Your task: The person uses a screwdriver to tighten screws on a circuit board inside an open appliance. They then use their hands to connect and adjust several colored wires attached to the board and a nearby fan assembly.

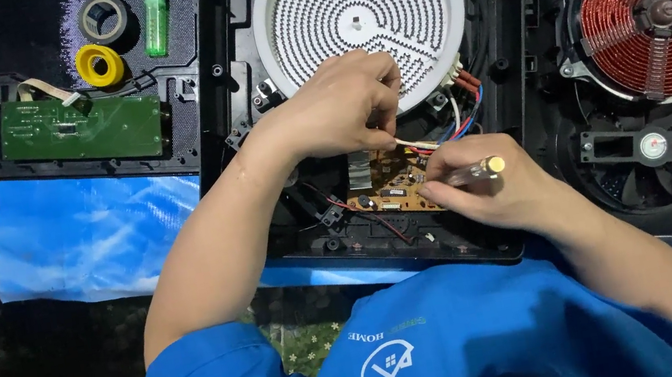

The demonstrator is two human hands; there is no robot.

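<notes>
My left hand (341,109) pinches a white wire (418,143) just above a brown circuit board (396,187) inside an opened black cooker housing (521,91). My right hand (484,190) grips a screwdriver with a clear handle and yellow end (480,169), its tip pointing at the board. Red, blue and white wires (464,106) run from the board toward the white round heating plate (359,19) right behind my left hand.
A red copper induction coil (660,12) and a fan (652,151) sit at the right. On the left panel lie a green circuit board (81,127), yellow tape (100,64), grey tape (103,18) and a green lighter (156,18). Blue sheet (86,232) covers the table.
</notes>
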